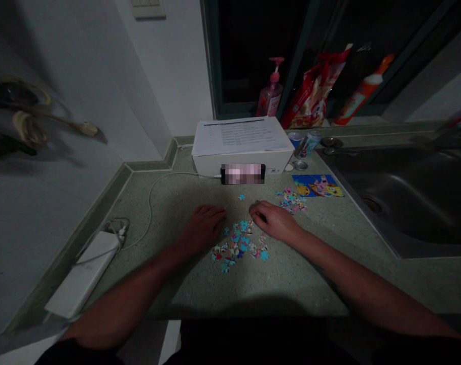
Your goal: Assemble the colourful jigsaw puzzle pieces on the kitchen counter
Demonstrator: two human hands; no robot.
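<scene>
On the counter, a loose pile of small jigsaw pieces (243, 241), many light blue and others multicoloured, lies between my hands. My left hand (204, 228) rests palm down at the pile's left edge, its fingers stretched toward the right. At the upper right of the pile is my right hand (274, 218), with fingers curled inward and thumb close to them; whatever is in its fingertips is too small to make out. A single blue jigsaw piece (242, 197) lies apart, beyond both hands. Further right sits a second heap of jigsaw pieces (292, 201), more pink and mixed in colour.
A blue cartoon picture card (317, 185) lies near the sink (405, 197). Behind the pieces, a phone (243, 174) on a cable leans against a white box (241, 139). A can (308, 145) stands beside the box. A white power strip (83, 274) lies left.
</scene>
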